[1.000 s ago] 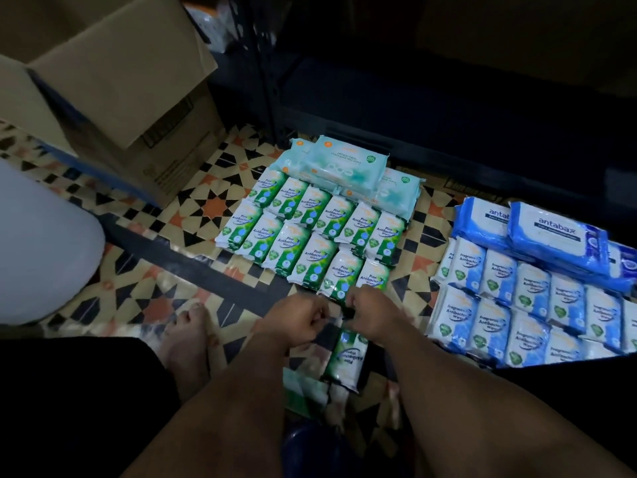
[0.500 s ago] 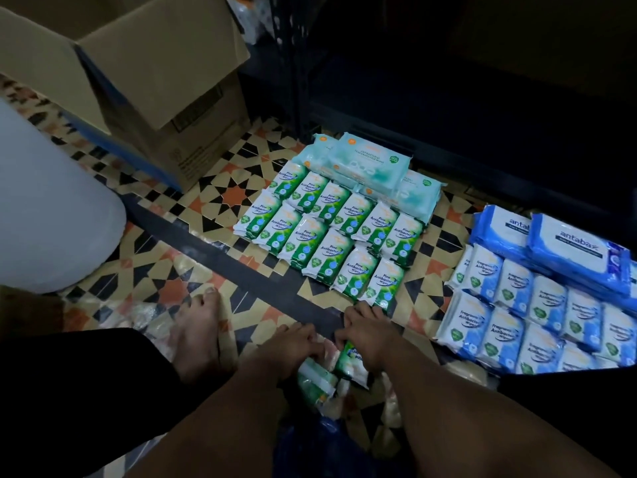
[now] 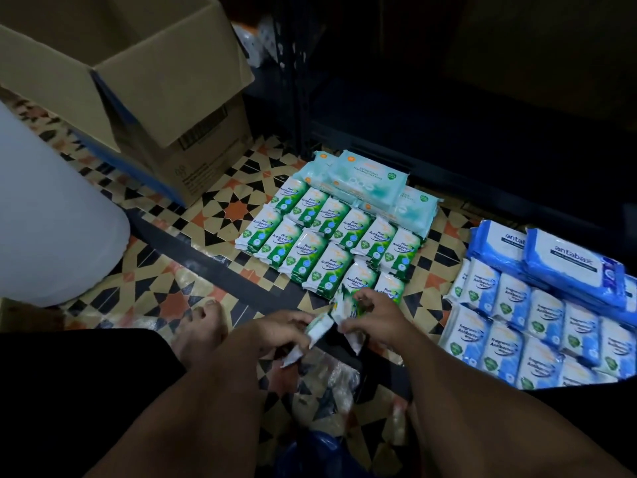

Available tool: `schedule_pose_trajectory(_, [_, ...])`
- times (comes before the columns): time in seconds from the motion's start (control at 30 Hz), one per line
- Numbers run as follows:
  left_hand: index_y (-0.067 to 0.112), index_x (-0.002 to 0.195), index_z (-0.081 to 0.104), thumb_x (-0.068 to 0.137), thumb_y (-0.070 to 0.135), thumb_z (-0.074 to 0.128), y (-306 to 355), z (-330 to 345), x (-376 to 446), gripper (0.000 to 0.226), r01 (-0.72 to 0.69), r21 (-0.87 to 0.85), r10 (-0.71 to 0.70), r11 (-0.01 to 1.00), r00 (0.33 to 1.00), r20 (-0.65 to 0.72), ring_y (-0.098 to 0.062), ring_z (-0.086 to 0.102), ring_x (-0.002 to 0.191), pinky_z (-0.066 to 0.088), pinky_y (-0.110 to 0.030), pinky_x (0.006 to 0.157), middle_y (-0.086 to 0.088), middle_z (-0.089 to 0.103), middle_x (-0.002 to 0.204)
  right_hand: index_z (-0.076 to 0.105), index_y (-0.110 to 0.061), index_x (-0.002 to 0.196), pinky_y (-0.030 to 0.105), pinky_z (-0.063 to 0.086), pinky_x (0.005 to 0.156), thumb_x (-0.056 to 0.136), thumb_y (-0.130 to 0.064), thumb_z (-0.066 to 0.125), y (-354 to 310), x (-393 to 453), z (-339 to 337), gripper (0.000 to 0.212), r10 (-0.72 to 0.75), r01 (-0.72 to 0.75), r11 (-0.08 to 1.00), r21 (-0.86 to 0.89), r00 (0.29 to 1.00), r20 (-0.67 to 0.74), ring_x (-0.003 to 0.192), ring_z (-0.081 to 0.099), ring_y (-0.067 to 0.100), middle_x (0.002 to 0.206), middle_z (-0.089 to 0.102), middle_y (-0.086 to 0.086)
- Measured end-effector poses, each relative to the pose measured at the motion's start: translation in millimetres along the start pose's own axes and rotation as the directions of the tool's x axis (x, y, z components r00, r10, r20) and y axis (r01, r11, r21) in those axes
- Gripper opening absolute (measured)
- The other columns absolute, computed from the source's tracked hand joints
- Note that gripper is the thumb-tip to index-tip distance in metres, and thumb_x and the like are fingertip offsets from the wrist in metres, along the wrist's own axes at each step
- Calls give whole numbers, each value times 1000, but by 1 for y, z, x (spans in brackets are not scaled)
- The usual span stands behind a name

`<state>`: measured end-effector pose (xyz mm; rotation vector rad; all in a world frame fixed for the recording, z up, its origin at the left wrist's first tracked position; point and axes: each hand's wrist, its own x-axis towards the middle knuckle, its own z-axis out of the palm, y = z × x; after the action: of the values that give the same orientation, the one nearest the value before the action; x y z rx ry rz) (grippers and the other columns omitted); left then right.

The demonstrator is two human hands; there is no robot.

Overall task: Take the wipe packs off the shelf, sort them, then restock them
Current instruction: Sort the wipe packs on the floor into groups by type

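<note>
Left hand and right hand each grip small green pack on floor; open slot in green pack rows just beyond right hand, long axes running far-right.

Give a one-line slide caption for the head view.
Both hands, left and right, grip green pine wipe packs beside sorted green and blue rows.
</note>
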<state>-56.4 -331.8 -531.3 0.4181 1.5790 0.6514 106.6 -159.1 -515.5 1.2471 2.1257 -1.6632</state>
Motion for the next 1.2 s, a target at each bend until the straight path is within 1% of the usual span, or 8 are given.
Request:
schedule_pose_trajectory(0.17, [0, 130, 60, 70, 17, 53, 25, 12, -4, 63, -9, -590, 79, 807, 993, 93, -34, 61, 90, 52, -37, 80, -25, 63, 112, 52, -10, 110, 37, 42, 71, 73, -40, 87, -15, -2, -11, 59, 50, -29, 963, 266, 996, -72, 86, 58, 19, 104, 59, 4])
schedule_pose_trajectory(0.33, [4, 136, 60, 83, 32, 40, 51, 14, 2, 63, -25, -633, 54, 773, 998, 27, -37, 59, 108, 40, -53, 111, -22, 64, 125, 26, -18, 158, 45, 39, 99, 74, -53, 84, -14, 4, -16, 108, 138, -93, 875, 475, 989, -61, 141, 38, 29, 162, 28, 4])
schedule_pose_trajectory(0.5, [3, 133, 61, 88, 30, 39, 65, 21, 8, 57, -30, -647, 45, 762, 999, 7, -44, 61, 112, 43, -57, 110, -26, 62, 132, 38, -28, 152, 51, 44, 109, 41, -75, 90, -5, 10, -13, 131, 158, -64, 821, 568, 981, -117, 136, 48, 24, 155, 43, -8])
schedule_pose_trajectory(0.67, [5, 120, 65, 94, 26, 42, 86, 33, 17, 40, -99, -482, 29, 871, 988, -149, -40, 68, 101, 54, -56, 96, -18, 73, 114, 48, -33, 144, 52, 43, 107, 43, -78, 88, 9, 19, -16, 118, 197, -61, 770, 635, 969, -146, 130, 52, 24, 147, 50, -10])
schedule_pose_trajectory(0.8, [14, 93, 61, 93, 14, 57, 104, 42, 22, 4, -218, -117, 171, 969, 932, -319, -30, 56, 99, 49, -39, 95, 6, 57, 92, 56, -24, 134, 42, 43, 97, 80, -49, 82, 10, 14, -23, 65, 240, -47, 725, 688, 953, -187, 115, 56, 23, 126, 60, -6])
schedule_pose_trajectory(0.97, [21, 135, 56, 96, 34, 55, 103, 51, 40, 41, -237, 94, 255, 967, 901, -350, -22, 58, 115, 46, -44, 104, -3, 60, 133, 35, -13, 154, 48, 37, 106, 100, -38, 60, 29, 25, -26, 65, 351, -94, 717, 691, 905, -241, 138, 43, 34, 157, 38, 10])
schedule_pose_trajectory(1.07, [28, 146, 41, 106, 27, 47, 103, 61, 40, 41, -301, 180, 346, 937, 874, -342, -4, 52, 82, 43, -31, 87, 5, 59, 114, 36, -9, 153, 44, 38, 101, 103, -29, 54, 38, 32, -30, 56, 385, -115, 746, 656, 878, -284, 131, 47, 36, 153, 42, 15])
schedule_pose_trajectory(1.2, [26, 161, 11, 108, 35, 35, 91, 65, 50, 59, -255, 515, 469, 819, 814, -343, -20, 55, 77, 46, -39, 69, -7, 61, 89, 42, -2, 148, 40, 43, 96, 102, -25, 56, 42, 32, -29, 53, 452, -165, 781, 602, 814, -364, 113, 56, 34, 139, 54, 18])
